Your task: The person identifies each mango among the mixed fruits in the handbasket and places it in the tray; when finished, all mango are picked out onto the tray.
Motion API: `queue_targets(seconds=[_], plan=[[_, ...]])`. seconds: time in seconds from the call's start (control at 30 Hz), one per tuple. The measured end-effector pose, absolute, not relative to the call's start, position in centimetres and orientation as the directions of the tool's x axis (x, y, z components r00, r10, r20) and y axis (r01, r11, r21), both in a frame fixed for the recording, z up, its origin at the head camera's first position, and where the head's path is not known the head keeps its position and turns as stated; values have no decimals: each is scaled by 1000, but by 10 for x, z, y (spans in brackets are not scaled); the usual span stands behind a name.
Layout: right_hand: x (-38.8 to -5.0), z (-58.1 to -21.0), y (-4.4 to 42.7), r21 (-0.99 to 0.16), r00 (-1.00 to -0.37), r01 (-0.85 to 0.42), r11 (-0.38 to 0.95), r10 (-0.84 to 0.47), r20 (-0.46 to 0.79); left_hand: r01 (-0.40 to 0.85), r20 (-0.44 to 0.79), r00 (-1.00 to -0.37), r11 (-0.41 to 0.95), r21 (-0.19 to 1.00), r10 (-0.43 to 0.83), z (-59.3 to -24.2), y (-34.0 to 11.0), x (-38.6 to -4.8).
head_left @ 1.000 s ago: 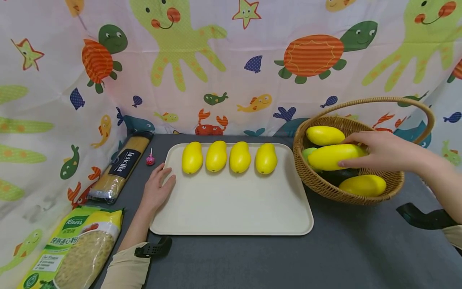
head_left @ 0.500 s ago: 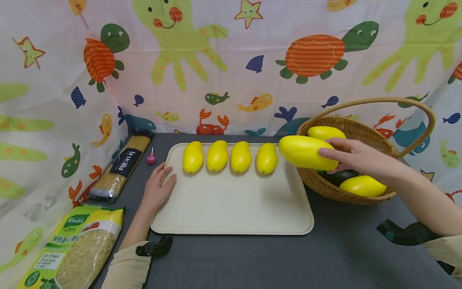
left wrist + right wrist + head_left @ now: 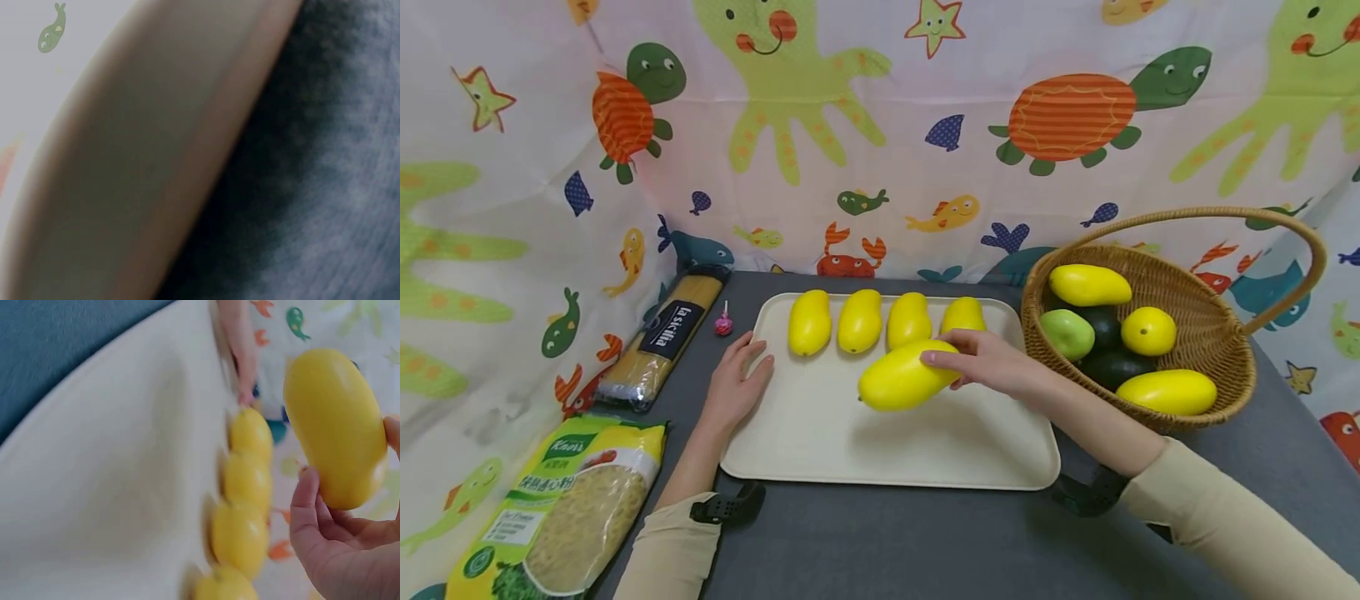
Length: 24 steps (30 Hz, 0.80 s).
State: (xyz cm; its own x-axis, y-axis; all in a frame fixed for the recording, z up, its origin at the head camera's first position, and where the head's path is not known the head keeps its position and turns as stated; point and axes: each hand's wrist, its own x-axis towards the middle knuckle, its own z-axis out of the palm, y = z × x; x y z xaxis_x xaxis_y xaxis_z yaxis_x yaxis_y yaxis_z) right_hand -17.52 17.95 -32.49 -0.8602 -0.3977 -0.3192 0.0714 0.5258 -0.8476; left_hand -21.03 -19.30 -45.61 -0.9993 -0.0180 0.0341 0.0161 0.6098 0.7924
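My right hand [image 3: 988,360] grips a yellow mango [image 3: 904,377] by one end, above the middle of the cream tray [image 3: 820,454]; its shadow falls on the tray below. The right wrist view shows this mango [image 3: 334,425] between thumb and fingers. Several more mangoes [image 3: 860,321] lie in a row along the tray's far edge, the rightmost partly hidden by my hand. My left hand [image 3: 739,379] rests at the tray's left edge with fingers relaxed. In the left wrist view only a blurred forearm [image 3: 150,150] shows, with no fingers visible.
A wicker basket [image 3: 1232,392] at the right holds mangoes, a green apple [image 3: 1067,335], a round yellow fruit [image 3: 1148,332] and dark fruits [image 3: 1116,368]. On the left are a spaghetti pack [image 3: 672,333], a Knorr pasta bag [image 3: 580,508] and a pink lollipop [image 3: 723,322].
My right hand has lifted the mango out of the basket and carried it left over the tray. The left hand stays at the tray's edge. The view has shifted slightly.
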Motion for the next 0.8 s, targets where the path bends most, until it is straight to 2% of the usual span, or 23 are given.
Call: queue_targets(seconds=[0.13,0.33,0.8], plan=[[-185,-349,147,-855,-860,106,507,-385,-336,27,46,-999,606,795,-15,-457,-193,-211],[-197,-377,103,-858,-875,77,508,-378,-302,13,40,-999,597,802,-31,-456,-192,-210],[-206,-402,49,-835,-865,33,549,-403,-299,22,51,-998,625,780,-28,-457,-192,-211]])
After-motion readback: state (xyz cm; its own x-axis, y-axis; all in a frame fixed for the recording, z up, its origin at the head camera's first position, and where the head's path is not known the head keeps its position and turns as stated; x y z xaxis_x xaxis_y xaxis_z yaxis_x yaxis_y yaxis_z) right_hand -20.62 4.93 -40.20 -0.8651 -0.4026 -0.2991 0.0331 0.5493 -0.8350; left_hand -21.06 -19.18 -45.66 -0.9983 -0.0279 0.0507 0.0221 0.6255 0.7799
